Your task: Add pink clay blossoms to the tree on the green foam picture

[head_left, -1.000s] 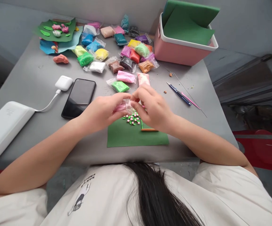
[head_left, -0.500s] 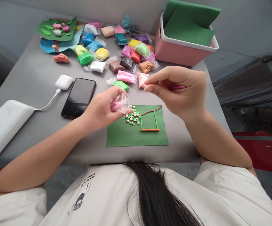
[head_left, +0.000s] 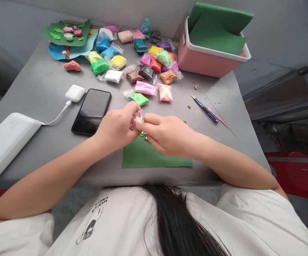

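Observation:
Over the green sheet of paper [head_left: 156, 158], my left hand [head_left: 116, 126] is closed around a clear plastic bag of pink modelling clay [head_left: 136, 121]. Meeting it from the right, my right hand [head_left: 167, 135] has its fingers pinched together at the bag's open edge. Whether a bit of clay is also inside the right fingers is hidden. Below the hands, small green clay leaves with pale dots [head_left: 143, 134] peek out on the sheet. The rest of the clay picture is covered by my right hand.
Several clay packets, among them a pink one [head_left: 145, 88] and a pale pink one [head_left: 165, 93], lie beyond the hands. A phone [head_left: 92, 111] and power bank [head_left: 12, 142] sit left. At right are a dark blue pen-like tool [head_left: 205, 109], a pink tool [head_left: 218, 117] and a pink box [head_left: 209, 60].
My right hand has come down and left from above the sheet to the bag in my left hand. It now covers the clay picture, and the tools at right have come into view.

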A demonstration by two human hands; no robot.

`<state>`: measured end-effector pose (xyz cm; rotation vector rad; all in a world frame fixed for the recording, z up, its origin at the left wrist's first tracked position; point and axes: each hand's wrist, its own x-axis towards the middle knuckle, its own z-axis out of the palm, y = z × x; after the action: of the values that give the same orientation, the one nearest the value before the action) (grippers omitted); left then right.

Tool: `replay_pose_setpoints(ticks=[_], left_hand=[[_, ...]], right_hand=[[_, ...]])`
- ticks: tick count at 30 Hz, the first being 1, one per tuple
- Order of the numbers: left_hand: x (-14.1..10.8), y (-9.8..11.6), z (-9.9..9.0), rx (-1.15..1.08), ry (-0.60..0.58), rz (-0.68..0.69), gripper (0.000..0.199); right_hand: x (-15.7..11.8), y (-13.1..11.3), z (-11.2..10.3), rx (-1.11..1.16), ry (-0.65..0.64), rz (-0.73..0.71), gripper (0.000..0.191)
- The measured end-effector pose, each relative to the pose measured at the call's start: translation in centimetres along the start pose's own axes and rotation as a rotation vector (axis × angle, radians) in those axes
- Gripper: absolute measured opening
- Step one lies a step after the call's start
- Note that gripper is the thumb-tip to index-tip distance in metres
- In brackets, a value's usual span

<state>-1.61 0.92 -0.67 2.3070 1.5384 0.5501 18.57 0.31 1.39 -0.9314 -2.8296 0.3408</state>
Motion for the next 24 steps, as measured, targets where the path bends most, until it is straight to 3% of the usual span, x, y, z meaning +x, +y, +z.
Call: replay_pose_setpoints(ticks=[3,5,9,13,17,21,24], left_hand=[[-0.1,0.0,0.4,0.031,-0.036,0.022,0.023],[-0.1,0.0,0.6,0.031,-0.038,0.039,0.024],[0.0,-0.3,0.4,-0.102,0.044,0.041,0.023],[0.3,-1.2,0.6,-0.293,0.196,0.002,0.043],[0.7,-2.0,1.5,-0.556,0.105,0.085,0.052],[0.9,-1.8,1.8,-0.748,0.051,0.081,0.044],[1.0,-1.2,1.0,-0.893,-0.03,0.045,0.04]], right_hand=[[0.5,0.1,0.3,0.077,-0.126,0.02,0.03],[0.6,0.6,0.3,0.14,-0.122,-0.026,0.027],[0.1,2.0,-0.2,0.25,0.097,-0.121,0.033],[-0.2,2.7,-0.9,0.267,0.407,-0.036,0.045],[0.3,2.8,-0.1,0.238,0.515,-0.04,0.023],[0.9,3.4,0.8,0.288,0.638,-0.048,0.018],[0.9,4.0,0.3,0.407,0.608,0.005,0.026]])
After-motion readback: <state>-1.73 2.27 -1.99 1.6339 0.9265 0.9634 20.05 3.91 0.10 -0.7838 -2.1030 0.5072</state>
